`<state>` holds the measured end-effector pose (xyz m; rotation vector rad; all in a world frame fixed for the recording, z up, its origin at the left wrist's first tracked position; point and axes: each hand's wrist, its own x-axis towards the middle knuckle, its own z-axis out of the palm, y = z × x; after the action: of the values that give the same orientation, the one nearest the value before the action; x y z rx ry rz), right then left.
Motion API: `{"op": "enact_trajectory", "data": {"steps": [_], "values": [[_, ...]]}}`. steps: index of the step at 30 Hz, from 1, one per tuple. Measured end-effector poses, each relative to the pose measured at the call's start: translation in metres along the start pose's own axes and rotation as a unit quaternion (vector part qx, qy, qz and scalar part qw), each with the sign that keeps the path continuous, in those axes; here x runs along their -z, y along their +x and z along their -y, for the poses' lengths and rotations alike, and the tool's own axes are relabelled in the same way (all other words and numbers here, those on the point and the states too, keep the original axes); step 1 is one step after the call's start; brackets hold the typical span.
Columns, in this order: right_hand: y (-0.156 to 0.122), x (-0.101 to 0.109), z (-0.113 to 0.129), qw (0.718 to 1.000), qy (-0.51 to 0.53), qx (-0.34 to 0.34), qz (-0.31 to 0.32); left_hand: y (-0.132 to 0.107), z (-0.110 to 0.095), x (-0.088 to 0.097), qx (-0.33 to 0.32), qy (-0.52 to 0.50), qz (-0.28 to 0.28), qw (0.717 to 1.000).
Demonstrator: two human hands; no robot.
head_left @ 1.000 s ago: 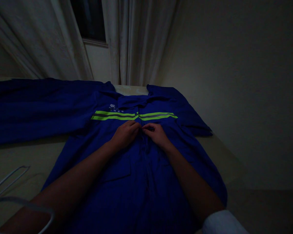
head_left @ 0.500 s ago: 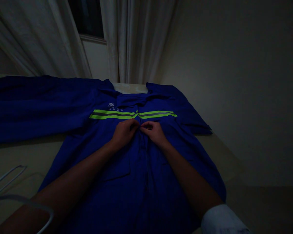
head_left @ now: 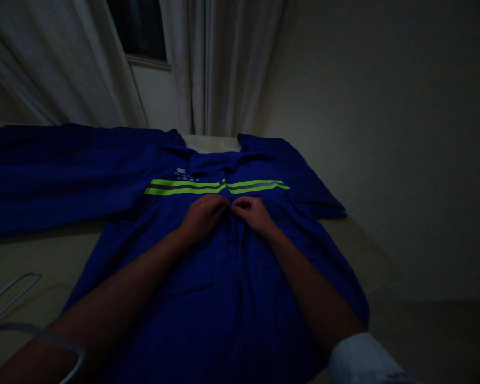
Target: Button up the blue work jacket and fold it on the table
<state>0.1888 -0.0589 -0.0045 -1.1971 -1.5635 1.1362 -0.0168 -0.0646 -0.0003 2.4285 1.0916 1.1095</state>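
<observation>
A blue work jacket (head_left: pixel 224 298) with yellow-green reflective stripes (head_left: pixel 184 187) lies flat, front up, on a pale table (head_left: pixel 44 250). My left hand (head_left: pixel 202 216) and my right hand (head_left: pixel 254 213) meet at the jacket's front closure just below the stripes. Both hands have curled fingers pinching the fabric edges of the placket together. What sits between the fingertips is too dark to make out. One long sleeve (head_left: pixel 56 176) stretches out to the left.
A white wire hanger (head_left: pixel 12 290) lies at the table's left front, with a white cable (head_left: pixel 44 341) near my left forearm. Pale curtains (head_left: pixel 208 64) and a dark window (head_left: pixel 138 26) stand behind the table. A bare wall is on the right.
Both hands have stayed on the jacket's front closure, shifting slightly up toward the stripes. The view has drifted a little; the jacket lies as before.
</observation>
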Motion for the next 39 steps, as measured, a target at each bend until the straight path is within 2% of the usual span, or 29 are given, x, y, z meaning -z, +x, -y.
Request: {"op": "enact_trajectory", "data": {"steps": [3, 6, 11, 17, 22, 25, 29, 34, 39], "values": [[-0.001, 0.001, 0.002, 1.0, 0.021, 0.006, 0.006, -0.001, 0.002, 0.0, -0.042, 0.043, 0.02, 0.998], [-0.003, 0.0, 0.003, 0.999, 0.03, 0.012, 0.014, -0.001, 0.002, 0.002, -0.053, 0.076, 0.037, 0.995], [-0.003, -0.002, 0.004, 1.0, -0.003, 0.027, 0.008, -0.001, 0.002, 0.003, -0.032, 0.049, 0.026, 0.998], [-0.005, -0.006, 0.008, 0.994, -0.097, 0.046, -0.021, 0.001, -0.001, 0.004, 0.005, -0.027, 0.024, 0.999], [-0.007, -0.009, 0.013, 0.981, -0.167, 0.086, -0.051, 0.004, -0.008, 0.005, 0.076, -0.089, 0.017, 0.993], [-0.01, -0.011, 0.017, 0.968, -0.208, 0.121, -0.075, 0.004, -0.009, 0.005, 0.119, -0.027, 0.013, 0.992], [-0.013, -0.014, 0.021, 0.955, -0.249, 0.137, -0.09, 0.002, -0.009, 0.006, 0.108, 0.054, 0.033, 0.992], [-0.013, -0.011, 0.021, 0.953, -0.256, 0.15, -0.054, 0.002, -0.007, 0.006, 0.12, 0.031, 0.064, 0.99], [-0.01, -0.005, 0.018, 0.966, -0.233, 0.114, -0.011, 0.002, 0.002, 0.003, 0.143, 0.0, 0.104, 0.984]]}}
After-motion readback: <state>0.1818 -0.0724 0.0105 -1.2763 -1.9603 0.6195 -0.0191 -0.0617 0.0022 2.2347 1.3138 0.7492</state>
